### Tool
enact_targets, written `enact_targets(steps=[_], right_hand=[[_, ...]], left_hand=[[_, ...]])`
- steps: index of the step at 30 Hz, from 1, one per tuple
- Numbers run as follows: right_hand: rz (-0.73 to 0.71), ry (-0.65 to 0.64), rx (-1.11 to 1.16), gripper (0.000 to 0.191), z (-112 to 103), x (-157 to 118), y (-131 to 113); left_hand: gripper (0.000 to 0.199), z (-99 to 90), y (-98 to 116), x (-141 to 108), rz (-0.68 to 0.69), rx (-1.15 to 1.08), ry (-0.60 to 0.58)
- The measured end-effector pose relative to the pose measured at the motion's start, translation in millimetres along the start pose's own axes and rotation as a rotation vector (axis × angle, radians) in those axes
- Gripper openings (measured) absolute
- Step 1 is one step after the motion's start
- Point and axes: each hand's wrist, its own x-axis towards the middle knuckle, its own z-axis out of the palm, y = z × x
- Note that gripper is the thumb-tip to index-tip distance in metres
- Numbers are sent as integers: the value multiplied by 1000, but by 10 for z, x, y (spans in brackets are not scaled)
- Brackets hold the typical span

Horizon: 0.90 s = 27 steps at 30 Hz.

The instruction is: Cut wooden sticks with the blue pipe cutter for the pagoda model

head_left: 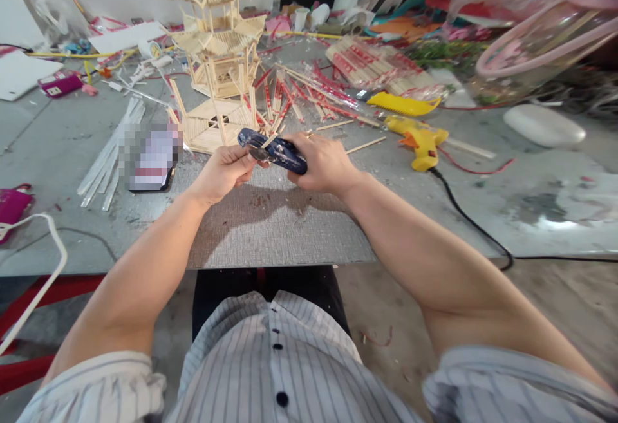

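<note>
My right hand [326, 160] is wrapped round a dark blue hand tool [290, 154], held above the front part of the table. A thin wooden stick [270, 140] lies across the tool's metal head. My left hand [232, 169] is closed at that head, thumb and fingertips pinched; what exactly lies between them is too small to make out. Just behind my hands stands a hexagonal wooden stick frame [207, 123] with upright posts. Behind it rises a tiered pagoda model [222, 46] of the same sticks.
A yellow glue gun [419, 141] with a black cord lies right of my hands, near a yellow comb-like piece [404, 103]. Left are a phone [154, 156] and clear glue sticks [113, 146]. Red-wrapped stick bundles [371, 65] and a white mouse [544, 125] lie farther back.
</note>
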Motion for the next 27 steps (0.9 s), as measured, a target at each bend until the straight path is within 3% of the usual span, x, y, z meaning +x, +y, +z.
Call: enact_targets(steps=[13, 22, 27], right_hand=[[45, -33, -48, 54, -62, -16, -58], [89, -33, -60, 46, -56, -15, -76], [123, 6, -46, 49, -13, 9, -67]], left_hand=[[33, -52, -8, 1, -24, -20, -43], [43, -62, -65, 17, 100, 95, -22], [45, -23, -139, 75, 312, 248, 146]])
